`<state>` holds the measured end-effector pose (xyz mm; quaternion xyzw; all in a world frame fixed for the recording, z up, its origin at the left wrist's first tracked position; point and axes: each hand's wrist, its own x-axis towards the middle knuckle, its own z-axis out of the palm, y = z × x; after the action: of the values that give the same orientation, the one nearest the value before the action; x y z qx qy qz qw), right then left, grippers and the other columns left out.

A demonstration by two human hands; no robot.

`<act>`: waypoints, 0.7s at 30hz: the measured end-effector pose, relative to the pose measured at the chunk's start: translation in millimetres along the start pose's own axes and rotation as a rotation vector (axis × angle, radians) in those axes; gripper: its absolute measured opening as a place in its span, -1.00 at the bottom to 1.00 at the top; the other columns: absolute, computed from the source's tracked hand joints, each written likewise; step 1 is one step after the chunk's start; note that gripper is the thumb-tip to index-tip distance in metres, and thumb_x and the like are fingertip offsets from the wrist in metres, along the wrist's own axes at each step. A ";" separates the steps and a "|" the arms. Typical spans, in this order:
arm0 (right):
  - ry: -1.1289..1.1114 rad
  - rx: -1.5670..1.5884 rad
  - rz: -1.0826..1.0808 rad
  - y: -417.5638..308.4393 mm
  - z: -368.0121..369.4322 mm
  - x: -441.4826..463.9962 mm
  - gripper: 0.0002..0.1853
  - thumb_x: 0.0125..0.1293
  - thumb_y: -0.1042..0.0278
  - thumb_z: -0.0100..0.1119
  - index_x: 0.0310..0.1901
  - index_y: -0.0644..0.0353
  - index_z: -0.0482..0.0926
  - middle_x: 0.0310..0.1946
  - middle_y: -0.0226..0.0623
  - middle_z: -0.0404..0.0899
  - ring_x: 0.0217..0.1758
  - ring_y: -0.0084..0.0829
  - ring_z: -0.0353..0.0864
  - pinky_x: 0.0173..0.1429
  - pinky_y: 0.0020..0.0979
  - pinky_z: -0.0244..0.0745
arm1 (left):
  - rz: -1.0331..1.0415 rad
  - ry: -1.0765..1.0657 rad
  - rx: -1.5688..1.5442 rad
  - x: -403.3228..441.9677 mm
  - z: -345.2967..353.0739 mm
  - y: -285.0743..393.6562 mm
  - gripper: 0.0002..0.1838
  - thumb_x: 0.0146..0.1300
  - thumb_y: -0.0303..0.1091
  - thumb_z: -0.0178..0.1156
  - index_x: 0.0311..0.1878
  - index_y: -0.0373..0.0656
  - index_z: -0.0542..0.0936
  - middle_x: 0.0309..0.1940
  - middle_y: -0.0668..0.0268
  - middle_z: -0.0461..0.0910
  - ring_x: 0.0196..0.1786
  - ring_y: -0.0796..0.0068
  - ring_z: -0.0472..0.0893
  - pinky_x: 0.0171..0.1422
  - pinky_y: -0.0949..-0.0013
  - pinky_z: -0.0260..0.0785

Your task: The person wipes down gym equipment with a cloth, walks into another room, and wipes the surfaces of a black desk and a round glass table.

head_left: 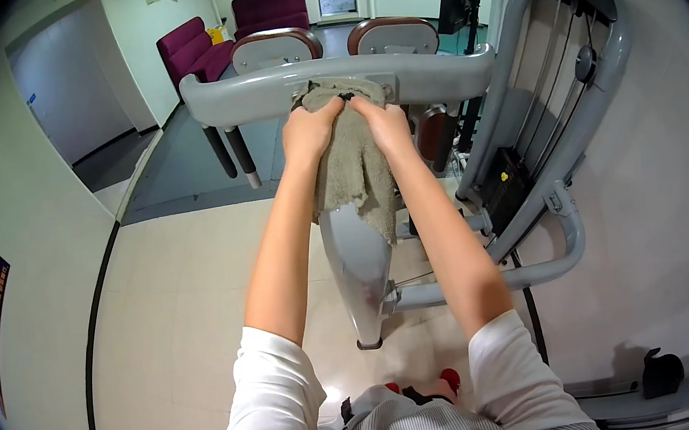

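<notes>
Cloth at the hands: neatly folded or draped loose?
Draped loose: the cloth bunches by the left hand and right hand, its uneven edge hanging over the grey post.

A greenish-grey cloth (342,164) with a rough, fuzzy surface is pressed against the middle of a thick, light-grey metal crossbar (244,97) by the left hand (307,132) and right hand (383,124), set close together. The cloth is bunched and creased at the top. Its loose folds are draped down over the smooth grey post (356,256) below, and its uneven lower edge is hung lowest on the right.
</notes>
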<state>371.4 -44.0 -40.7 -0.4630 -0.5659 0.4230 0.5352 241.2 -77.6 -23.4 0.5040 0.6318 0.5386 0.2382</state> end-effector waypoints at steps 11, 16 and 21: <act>-0.004 0.215 -0.130 19.2 -2.5 -56.6 -0.48 0.03 0.04 0.26 -0.19 0.41 0.53 -0.27 -0.11 0.61 -0.21 -0.35 0.60 -0.09 -0.40 0.42 | 0.137 0.034 -0.290 -54.4 -1.4 -19.5 -0.37 -0.03 -0.09 0.27 0.00 -0.42 0.45 -0.14 0.05 0.57 -0.08 0.28 0.57 0.00 0.38 0.36; 0.017 0.234 -0.151 19.3 -1.6 -67.8 -0.49 0.02 0.06 0.28 -0.18 0.41 0.52 -0.28 -0.12 0.61 -0.21 -0.36 0.60 -0.08 -0.41 0.42 | 0.161 -0.039 -0.421 -65.5 -4.1 -19.2 -0.47 0.04 -0.22 0.25 0.00 -0.41 0.44 -0.15 0.14 0.56 -0.14 0.44 0.55 -0.05 0.44 0.36; 0.027 0.144 -0.197 13.8 -5.2 -84.9 -0.56 0.11 0.16 0.26 -0.14 0.39 0.50 -0.25 -0.24 0.60 -0.23 -0.53 0.55 -0.11 -0.50 0.40 | 0.161 -0.016 -0.474 -76.0 -2.3 -25.4 -0.47 0.06 -0.24 0.24 0.03 -0.42 0.42 -0.14 0.13 0.55 -0.12 0.42 0.54 -0.04 0.44 0.35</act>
<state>377.4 -124.1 -72.0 -0.3712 -0.5696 0.4013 0.6137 258.4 -144.3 -64.5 0.4872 0.4438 0.6848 0.3109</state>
